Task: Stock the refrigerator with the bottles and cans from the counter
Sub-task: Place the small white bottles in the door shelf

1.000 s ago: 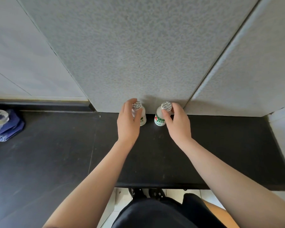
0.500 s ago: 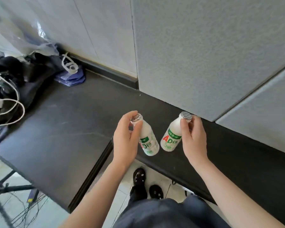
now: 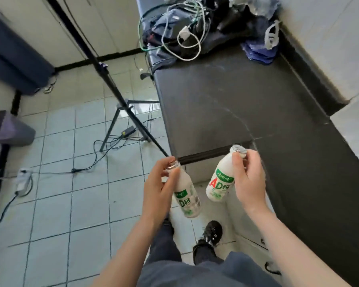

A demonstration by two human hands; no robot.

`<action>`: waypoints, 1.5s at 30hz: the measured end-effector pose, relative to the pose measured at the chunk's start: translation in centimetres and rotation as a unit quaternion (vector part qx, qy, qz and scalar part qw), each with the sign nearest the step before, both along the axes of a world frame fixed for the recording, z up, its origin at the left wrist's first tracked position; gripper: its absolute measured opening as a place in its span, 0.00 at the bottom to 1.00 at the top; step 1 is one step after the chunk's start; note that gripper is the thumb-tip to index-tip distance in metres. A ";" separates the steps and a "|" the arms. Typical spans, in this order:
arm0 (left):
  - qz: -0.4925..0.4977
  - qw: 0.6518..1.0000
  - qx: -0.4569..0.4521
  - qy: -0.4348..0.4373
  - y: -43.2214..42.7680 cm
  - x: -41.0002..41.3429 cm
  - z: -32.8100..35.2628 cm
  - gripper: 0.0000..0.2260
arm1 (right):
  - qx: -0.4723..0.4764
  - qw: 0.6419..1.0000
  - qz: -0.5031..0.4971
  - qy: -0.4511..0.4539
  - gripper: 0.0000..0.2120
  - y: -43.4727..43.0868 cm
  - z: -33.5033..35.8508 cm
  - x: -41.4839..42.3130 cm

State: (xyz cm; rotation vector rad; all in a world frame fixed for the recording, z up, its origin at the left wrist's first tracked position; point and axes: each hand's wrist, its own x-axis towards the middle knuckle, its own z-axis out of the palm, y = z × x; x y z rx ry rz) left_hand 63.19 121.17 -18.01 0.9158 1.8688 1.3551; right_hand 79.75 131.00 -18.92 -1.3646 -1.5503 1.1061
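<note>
At the far left, a pale green tiled floor (image 3: 71, 183) is seen, crossed by thin black cables, with a black metal tripod stand (image 3: 112, 83) planted on it.

Right of that, the left hand (image 3: 158, 189) is held over the floor. Its thumb and fingers are pinched round the neck of a small white plastic drink bottle with a green-and-red label and a foil cap (image 3: 188, 200), which hangs tilted, base swung towards the person. Just beside it, apart and not touching, a second white plastic bottle of the same kind (image 3: 221, 183) is carried the same way, its neck gripped below the foil cap by the curled fingers of the right hand (image 3: 250, 179). Both bottles are held in the air off the front edge of the long black stone counter (image 3: 226, 104).

On the counter no further bottles or cans can be made out. Only a heap of dark bags with white and green cables (image 3: 184, 27) and a crumpled blue plastic bag (image 3: 259, 52) are seen at its far end.

The pick-up of this pair is judged done. The refrigerator is not in view, so the carrying, the shelving and any earlier stocking cannot be assessed. If nothing else is hidden out of frame, these two may be among the last items to be put away.
</note>
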 end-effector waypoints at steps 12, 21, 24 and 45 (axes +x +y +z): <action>0.252 0.968 0.003 0.000 -17.1 -16.8 -0.4 0.10 | 0.005 0.969 0.244 -0.030 0.13 -10.1 0.2 -21.9; 0.351 0.935 -0.019 0.046 -33.8 -31.4 -0.8 0.13 | -0.030 0.916 0.400 0.016 0.13 -24.1 0.1 -42.0; 0.393 0.917 -0.044 0.056 -38.6 -34.5 -1.1 0.12 | -0.034 0.894 0.446 0.013 0.13 -28.2 0.4 -46.5; 0.671 0.731 -0.095 0.077 -62.4 -60.2 -0.4 0.14 | -0.025 0.699 0.715 0.000 0.01 -52.2 1.4 -87.4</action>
